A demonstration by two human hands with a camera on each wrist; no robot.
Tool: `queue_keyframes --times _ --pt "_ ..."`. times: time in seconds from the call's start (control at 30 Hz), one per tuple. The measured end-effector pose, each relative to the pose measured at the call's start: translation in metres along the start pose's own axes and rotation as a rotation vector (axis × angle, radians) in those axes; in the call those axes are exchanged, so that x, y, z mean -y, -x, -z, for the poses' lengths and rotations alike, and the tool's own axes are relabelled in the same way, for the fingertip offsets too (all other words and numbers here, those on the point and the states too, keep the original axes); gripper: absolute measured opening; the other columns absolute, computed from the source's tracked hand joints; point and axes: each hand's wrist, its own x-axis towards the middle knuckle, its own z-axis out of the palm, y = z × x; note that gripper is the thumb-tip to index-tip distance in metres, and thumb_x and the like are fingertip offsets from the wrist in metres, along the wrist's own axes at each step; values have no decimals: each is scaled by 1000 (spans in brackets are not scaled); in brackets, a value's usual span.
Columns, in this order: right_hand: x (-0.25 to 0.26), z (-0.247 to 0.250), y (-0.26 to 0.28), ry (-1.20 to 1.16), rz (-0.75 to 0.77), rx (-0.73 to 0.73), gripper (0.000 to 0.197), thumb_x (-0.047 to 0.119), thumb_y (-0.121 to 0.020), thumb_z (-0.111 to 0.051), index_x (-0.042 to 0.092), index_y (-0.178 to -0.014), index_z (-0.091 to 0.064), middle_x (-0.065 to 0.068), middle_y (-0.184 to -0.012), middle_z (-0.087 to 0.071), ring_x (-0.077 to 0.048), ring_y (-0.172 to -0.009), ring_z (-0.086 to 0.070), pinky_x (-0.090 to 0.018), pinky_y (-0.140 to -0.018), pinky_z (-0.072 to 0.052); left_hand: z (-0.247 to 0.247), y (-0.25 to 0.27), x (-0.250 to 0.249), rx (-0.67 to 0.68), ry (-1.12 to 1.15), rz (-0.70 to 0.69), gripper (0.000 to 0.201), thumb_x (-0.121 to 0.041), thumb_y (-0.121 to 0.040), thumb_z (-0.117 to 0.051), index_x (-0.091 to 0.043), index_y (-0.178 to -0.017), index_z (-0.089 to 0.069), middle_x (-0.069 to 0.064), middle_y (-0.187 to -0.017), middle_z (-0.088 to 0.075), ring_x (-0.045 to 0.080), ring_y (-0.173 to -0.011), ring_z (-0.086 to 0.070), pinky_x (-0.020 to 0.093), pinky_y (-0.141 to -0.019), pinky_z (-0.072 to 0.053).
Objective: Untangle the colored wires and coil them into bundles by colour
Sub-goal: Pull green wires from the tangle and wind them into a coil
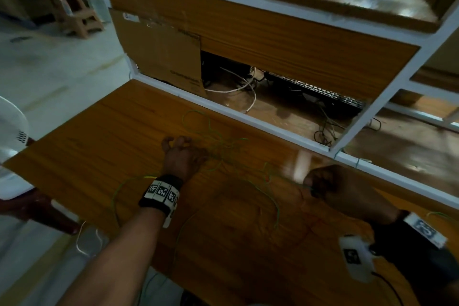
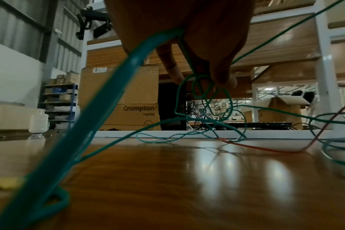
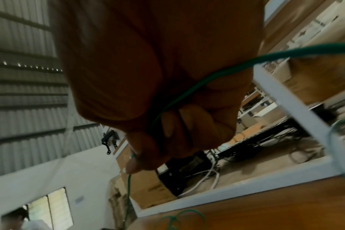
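A tangle of thin green wire (image 1: 223,146) sprawls across the wooden tabletop (image 1: 99,131), with loops trailing toward the front edge. A red wire (image 2: 256,147) runs through the tangle, faint in the head view. My left hand (image 1: 178,143) sits at the tangle's left side, fingers curled; in the left wrist view this left hand (image 2: 213,80) pinches green wire (image 2: 199,87) loops, and a strand runs up through the palm. My right hand (image 1: 314,186) is a fist to the right, gripping a green strand. In the right wrist view the green wire (image 3: 226,70) passes into the right hand (image 3: 158,140).
A white frame rail (image 1: 248,117) borders the table's far edge. Behind it sit a cardboard box (image 1: 164,57), white cables (image 1: 243,87) and a black keyboard-like device (image 1: 323,97). A white fan (image 1: 10,126) stands off the left edge. A person (image 3: 14,217) is far behind.
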Motion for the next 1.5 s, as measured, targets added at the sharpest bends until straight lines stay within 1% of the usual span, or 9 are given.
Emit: queue_keyframes --times 0.13,0.27,0.4,0.6,0.77,0.97,1.27,1.4,1.5 --pt "-15 -16 -2 328 -56 117 8 28 -102 -61 32 -97 -66 11 -99 -67 -2 -85 -66 -15 -74 -48 3 7 -17 -71 13 -78 34 -54 -85 -48 -35 -82 -76 -10 -86 -74 23 -112 -58 46 -99 -20" --pt "26 -35 -26 179 132 -149 27 37 -104 -56 19 -117 -71 -1 -112 -72 -19 -96 -68 -37 -82 -55 8 10 -40 -95 8 -185 29 -50 -82 -51 -35 -80 -76 -10 -85 -74 23 -112 -56 48 -99 -21" --pt "77 -74 -75 268 154 -50 56 44 -102 -56 17 -149 -46 -9 -153 -48 -33 -138 -43 -48 -109 -43 8 11 -56 -67 -13 -187 6 -36 -78 -70 -38 -80 -75 -12 -94 -74 23 -115 -56 52 -101 -20" --pt "90 -92 -95 348 125 53 21 14 -95 -54 20 -100 -74 -5 -96 -73 -28 -88 -69 -42 -76 -60 12 15 -48 -115 2 -183 25 -39 -82 -48 -40 -82 -73 -14 -87 -74 26 -113 -57 54 -100 -23" --pt "82 -57 -61 191 179 -31 36 34 -83 -39 22 -88 -72 -2 -88 -74 -25 -78 -67 -44 -71 -57 15 8 -43 -241 27 -110 30 -48 -90 -48 -35 -86 -75 -15 -88 -74 20 -111 -51 52 -100 -25" --pt "61 -35 -38 115 147 -149 23 17 -93 -54 28 -88 -73 10 -85 -72 -15 -74 -66 -39 -68 -56 22 -9 -68 -367 172 -110 18 -44 -81 -65 -29 -82 -75 -10 -83 -73 19 -101 -58 43 -95 -26" --pt "25 -29 -49 66 68 -274 24 13 -96 -57 24 -84 -75 4 -77 -74 -13 -60 -64 -41 -60 -57 32 -9 -76 -83 347 -130 33 -47 -83 -52 -29 -97 -76 -4 -108 -70 19 -113 -60 57 -100 -30" --pt "17 -33 -59 81 62 -291 22 19 -93 -58 24 -92 -79 2 -85 -78 -15 -68 -70 -39 -64 -61 20 -5 -70 6 486 -69 26 -39 -92 -57 -29 -107 -74 -5 -122 -65 5 -114 -55 42 -105 -36" --pt "20 -39 -61 31 70 -284 19 15 -92 -65 21 -94 -82 5 -91 -79 -13 -78 -71 -31 -68 -59 24 0 -75 11 773 50 17 -23 -94 -66 -26 -109 -73 -8 -118 -65 -12 -93 -60 10 -80 -50"
